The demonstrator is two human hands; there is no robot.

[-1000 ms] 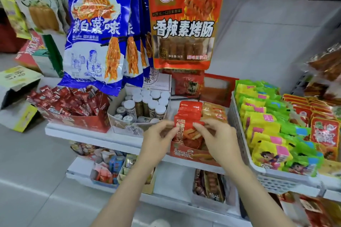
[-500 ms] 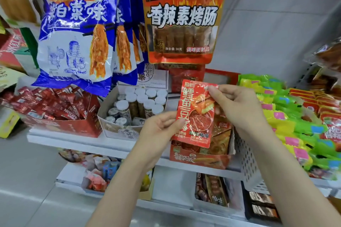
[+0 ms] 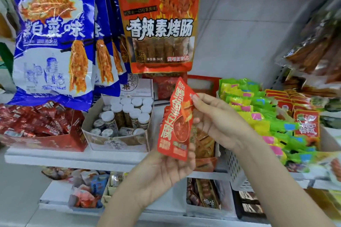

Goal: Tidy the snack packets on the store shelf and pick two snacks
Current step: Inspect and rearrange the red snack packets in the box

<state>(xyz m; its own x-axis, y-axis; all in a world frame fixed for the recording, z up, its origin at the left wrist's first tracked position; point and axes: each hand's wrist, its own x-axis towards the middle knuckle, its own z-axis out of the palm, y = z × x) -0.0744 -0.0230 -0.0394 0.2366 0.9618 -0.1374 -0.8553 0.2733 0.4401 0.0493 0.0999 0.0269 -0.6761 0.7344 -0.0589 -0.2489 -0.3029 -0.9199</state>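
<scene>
compared with half a second ago, the red snack packet (image 3: 175, 123) has turned from facing the camera to a more edge-on, twisted attitude, its upper part bent back toward the shelf. the left hand (image 3: 166, 169) has shifted from the packet's left edge to its bottom edge. a full second ago the packet sat in the red display box (image 3: 204, 164) with both hands at its top.

the packet is glossy red with large white characters running down its face and a round picture of red food near the centre. it is upright, held in the air in front of the front edge of the upper shelf (image 3: 73, 158), just above the red display box, which carries more packets of the same kind.

the left hand is closed on the packet's bottom edge, palm toward the camera, forearm rising from the lower frame edge. the right hand (image 3: 217, 121) pinches the packet's top right corner between thumb and fingertips, remaining fingers curled loosely behind the packet, forearm entering from the lower right. the white basket (image 3: 234, 171) of green and yellow packets sits just beside the right wrist.
</scene>
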